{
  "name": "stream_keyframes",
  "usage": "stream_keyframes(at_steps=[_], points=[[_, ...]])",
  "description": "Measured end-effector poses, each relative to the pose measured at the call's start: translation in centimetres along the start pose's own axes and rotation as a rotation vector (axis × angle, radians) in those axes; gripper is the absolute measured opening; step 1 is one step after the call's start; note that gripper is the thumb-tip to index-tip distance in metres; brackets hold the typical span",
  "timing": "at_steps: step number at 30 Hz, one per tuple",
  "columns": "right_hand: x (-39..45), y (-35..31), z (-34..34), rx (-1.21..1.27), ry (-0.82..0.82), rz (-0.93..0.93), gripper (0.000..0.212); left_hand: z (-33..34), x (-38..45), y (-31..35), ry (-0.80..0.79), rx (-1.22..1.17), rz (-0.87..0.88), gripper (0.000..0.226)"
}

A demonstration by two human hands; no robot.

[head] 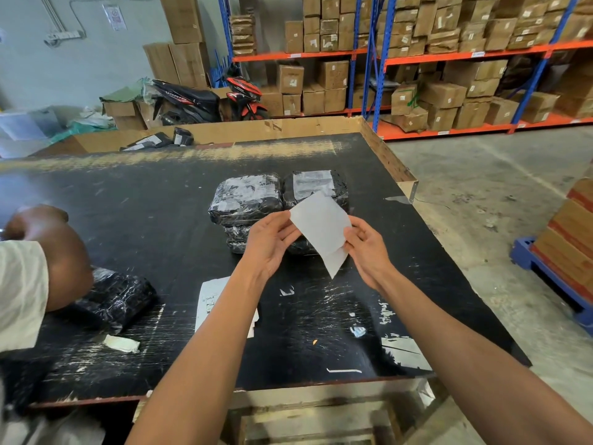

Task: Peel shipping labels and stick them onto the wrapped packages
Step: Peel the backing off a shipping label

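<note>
I hold a white shipping label (321, 224) above the black table (154, 220), its blank side facing me. My left hand (271, 242) pinches its left edge and my right hand (365, 248) pinches its lower right edge. Just beyond it lie two black wrapped packages, the left one (245, 197) and the right one (316, 184), each with a label on top; more packages are stacked under them. A sheet of printed labels (210, 300) lies on the table under my left forearm.
Another person's arm (48, 258) reaches in at the left over a black wrapped package (118, 300). A crumpled scrap (122, 343) lies near it. A cardboard wall (288, 128) borders the table's far side. Shelves of boxes (449, 59) and a blue pallet (545, 271) stand to the right.
</note>
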State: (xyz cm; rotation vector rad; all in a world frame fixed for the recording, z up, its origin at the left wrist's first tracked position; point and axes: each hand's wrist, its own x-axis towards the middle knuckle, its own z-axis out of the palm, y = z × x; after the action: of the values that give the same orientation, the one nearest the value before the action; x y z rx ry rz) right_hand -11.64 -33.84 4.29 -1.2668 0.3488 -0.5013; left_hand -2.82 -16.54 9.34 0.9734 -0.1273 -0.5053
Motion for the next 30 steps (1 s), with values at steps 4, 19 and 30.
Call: stream_keyframes(at_steps=[4,19,30], points=[[-0.1,1.7,-2.3,0.052,0.148,0.064,0.025,-1.1,0.3,0.6,0.086,-0.123,0.014,0.009],[-1.0,5.8,-0.4,-0.53,-0.094,0.363,0.04,-0.2,-0.4,3.3,0.147,-0.283,0.101,0.005],[-1.6,3.2,-0.1,-0.912,-0.076,-0.11,0.034,0.8,-0.4,3.0,0.169,-0.181,0.129,0.008]])
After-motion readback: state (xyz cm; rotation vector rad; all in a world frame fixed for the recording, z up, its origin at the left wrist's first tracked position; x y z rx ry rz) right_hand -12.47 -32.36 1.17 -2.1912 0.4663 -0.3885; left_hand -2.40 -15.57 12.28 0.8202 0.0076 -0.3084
